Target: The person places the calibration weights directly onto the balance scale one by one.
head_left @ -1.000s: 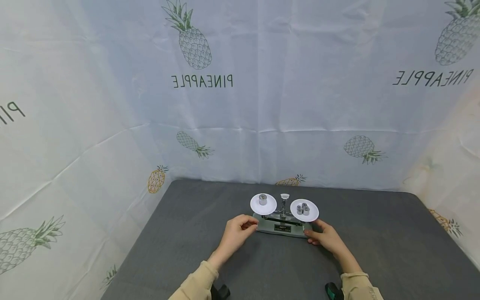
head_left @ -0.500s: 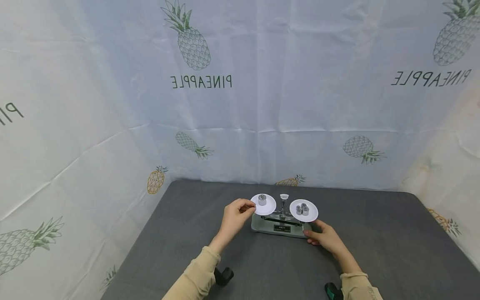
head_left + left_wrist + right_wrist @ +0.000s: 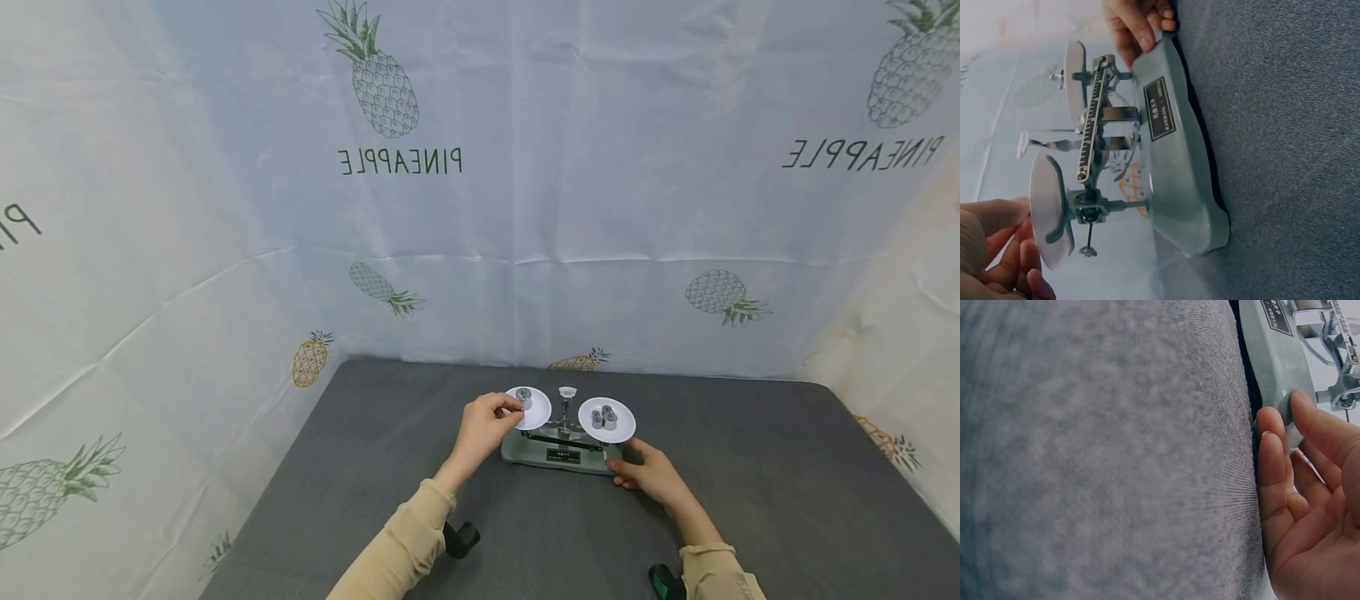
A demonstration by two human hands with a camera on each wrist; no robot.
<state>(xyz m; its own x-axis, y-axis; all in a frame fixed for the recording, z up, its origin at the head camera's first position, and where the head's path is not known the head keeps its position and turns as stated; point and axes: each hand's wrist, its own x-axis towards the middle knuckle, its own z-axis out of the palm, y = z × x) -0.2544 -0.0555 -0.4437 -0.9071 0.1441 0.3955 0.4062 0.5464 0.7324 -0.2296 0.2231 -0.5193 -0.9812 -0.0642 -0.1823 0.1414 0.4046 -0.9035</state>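
Observation:
A balance scale (image 3: 540, 450) with a pale green base stands on the grey table. On its left pan (image 3: 538, 417) is a silver cylindrical weight (image 3: 524, 397). Several smaller silver weights (image 3: 604, 417) sit together on the right pan (image 3: 620, 430). My left hand (image 3: 483, 425) is at the near left side of the left pan, thumb and fingertips close together. In the left wrist view the pan's rim hides those fingertips, so whether they pinch something small is unclear. My right hand (image 3: 651, 475) grips the right end of the base, its thumb (image 3: 1310, 415) on the green surface.
The grey table (image 3: 570, 533) runs back to a hanging cloth (image 3: 600, 192) printed with pineapples. Black wrist gear (image 3: 461, 540) shows below the left sleeve, and more black gear (image 3: 666, 581) beside the right one.
My left hand has risen from beside the base's left end to the left pan, then moved slightly right over its edge. The right hand keeps its hold on the base.

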